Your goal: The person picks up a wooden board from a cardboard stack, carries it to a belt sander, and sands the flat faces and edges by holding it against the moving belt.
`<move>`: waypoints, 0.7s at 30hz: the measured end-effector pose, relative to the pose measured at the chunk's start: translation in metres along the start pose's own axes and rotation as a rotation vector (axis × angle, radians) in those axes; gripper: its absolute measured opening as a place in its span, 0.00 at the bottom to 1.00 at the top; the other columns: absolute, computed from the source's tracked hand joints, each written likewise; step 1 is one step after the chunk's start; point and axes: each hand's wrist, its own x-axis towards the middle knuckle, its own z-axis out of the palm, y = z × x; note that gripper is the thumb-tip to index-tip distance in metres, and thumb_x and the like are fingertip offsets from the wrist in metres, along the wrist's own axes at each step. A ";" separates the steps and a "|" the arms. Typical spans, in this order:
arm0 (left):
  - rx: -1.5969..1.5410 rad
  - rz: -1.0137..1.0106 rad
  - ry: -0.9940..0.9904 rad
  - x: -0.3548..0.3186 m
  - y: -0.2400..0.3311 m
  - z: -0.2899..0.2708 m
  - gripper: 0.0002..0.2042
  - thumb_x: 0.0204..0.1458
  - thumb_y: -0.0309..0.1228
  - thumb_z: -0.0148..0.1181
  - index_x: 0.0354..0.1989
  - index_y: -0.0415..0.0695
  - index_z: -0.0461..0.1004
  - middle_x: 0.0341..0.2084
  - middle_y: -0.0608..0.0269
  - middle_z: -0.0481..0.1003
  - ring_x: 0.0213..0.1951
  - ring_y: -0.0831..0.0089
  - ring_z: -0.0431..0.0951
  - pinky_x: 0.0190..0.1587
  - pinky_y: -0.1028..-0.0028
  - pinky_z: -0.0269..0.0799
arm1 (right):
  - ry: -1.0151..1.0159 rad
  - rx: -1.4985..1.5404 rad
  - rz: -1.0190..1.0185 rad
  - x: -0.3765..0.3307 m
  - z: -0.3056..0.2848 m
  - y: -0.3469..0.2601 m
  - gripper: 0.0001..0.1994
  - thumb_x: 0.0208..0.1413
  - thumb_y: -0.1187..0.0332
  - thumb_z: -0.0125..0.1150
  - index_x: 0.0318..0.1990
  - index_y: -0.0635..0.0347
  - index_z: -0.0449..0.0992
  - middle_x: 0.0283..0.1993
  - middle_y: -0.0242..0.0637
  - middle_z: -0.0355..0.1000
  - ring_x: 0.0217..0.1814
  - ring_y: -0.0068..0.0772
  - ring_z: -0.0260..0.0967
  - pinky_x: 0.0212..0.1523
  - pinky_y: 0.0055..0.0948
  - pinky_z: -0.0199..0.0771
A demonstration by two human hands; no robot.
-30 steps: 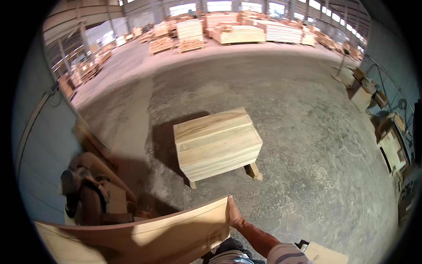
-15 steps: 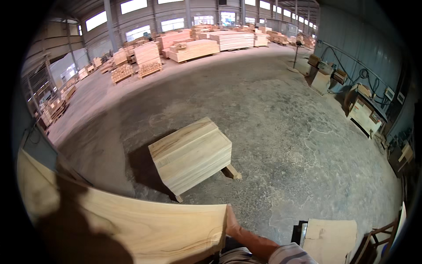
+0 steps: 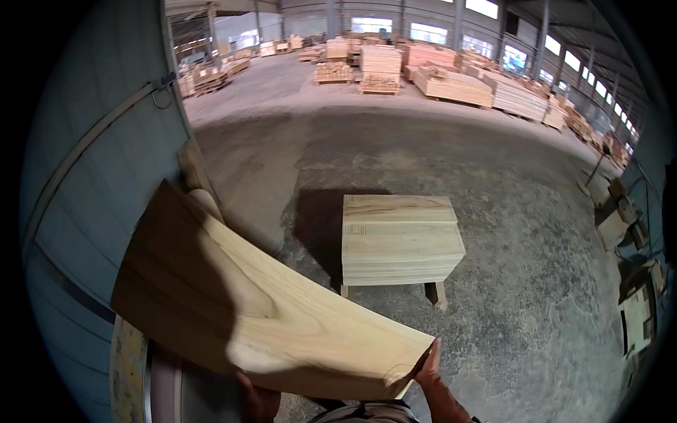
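A wide wooden board (image 3: 317,331) with brown grain slants across the lower left, its far left part in shadow. My right hand (image 3: 430,363) is closed round the board's right end, the fingers up against its edge. At the near long edge, my left hand (image 3: 259,396) grips the same board from below; most of its fingers are hidden under the wood. Beyond the board, a neat stack of pale wooden panels (image 3: 402,236) rests on wooden bearers (image 3: 436,295) on the floor.
A blue-grey metal wall (image 3: 92,134) with a rail stands close on the left. Beneath the board's left end is a worn wooden beam (image 3: 128,366) beside a machine-like surface. Lumber stacks (image 3: 381,67) line the far side. Equipment (image 3: 638,317) stands along the right.
My view has turned left, so the panel stack now appears further right. The board's left end has swung up and away, and my left hand has come into view at its near edge.
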 end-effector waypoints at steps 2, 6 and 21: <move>-0.020 0.016 0.135 0.002 -0.014 0.006 0.33 0.55 0.55 0.43 0.64 0.48 0.49 0.62 0.60 0.53 0.62 0.60 0.54 0.62 0.57 0.50 | 0.007 -0.012 0.002 0.009 0.001 -0.016 0.32 0.57 0.40 0.37 0.55 0.61 0.64 0.54 0.42 0.66 0.56 0.40 0.64 0.57 0.36 0.62; -0.074 0.045 0.288 -0.009 -0.042 -0.008 0.31 0.55 0.53 0.44 0.62 0.47 0.54 0.59 0.60 0.59 0.60 0.62 0.58 0.61 0.59 0.53 | -0.268 -0.317 -0.109 0.044 -0.026 -0.038 0.35 0.58 0.41 0.37 0.58 0.66 0.59 0.59 0.43 0.62 0.60 0.38 0.60 0.61 0.32 0.56; -0.197 0.023 0.575 -0.039 -0.122 -0.015 0.30 0.54 0.53 0.47 0.60 0.48 0.57 0.58 0.62 0.61 0.59 0.61 0.60 0.60 0.56 0.56 | -0.261 -0.575 0.000 0.056 0.006 -0.115 0.31 0.59 0.52 0.48 0.59 0.72 0.58 0.63 0.41 0.56 0.66 0.32 0.51 0.66 0.27 0.45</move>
